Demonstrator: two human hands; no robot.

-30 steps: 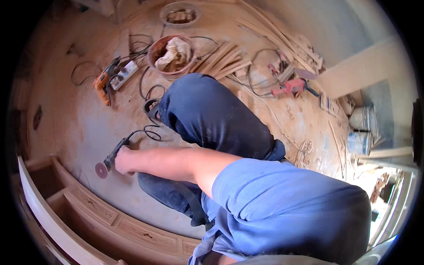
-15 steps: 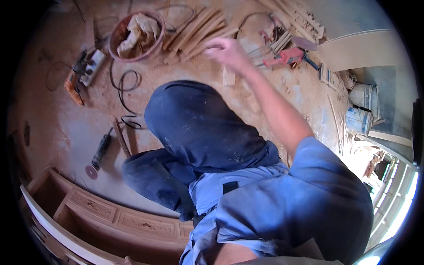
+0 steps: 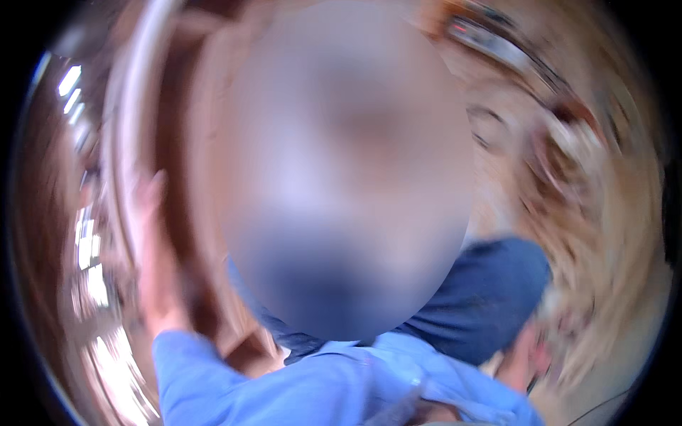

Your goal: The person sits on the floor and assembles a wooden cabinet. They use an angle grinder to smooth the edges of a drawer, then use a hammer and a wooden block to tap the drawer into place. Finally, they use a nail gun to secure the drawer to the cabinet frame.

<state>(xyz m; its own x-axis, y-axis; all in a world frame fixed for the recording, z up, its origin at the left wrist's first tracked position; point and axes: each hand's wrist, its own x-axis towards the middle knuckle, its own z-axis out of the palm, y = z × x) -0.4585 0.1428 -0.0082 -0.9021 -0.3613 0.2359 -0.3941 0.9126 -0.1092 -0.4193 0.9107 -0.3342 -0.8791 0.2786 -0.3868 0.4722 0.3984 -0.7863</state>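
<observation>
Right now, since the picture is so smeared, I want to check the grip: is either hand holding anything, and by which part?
It cannot be told. One raised hand lies blurred against the wooden frame; no grip is visible, and the other hand cannot be made out.

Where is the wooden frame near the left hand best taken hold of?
Probably its pale outer rail, from the left, where the left hand is raised beside it. The rail looks long, narrow and near upright, so fingers could wrap it. Blur hides whether the hand touches it.
</observation>
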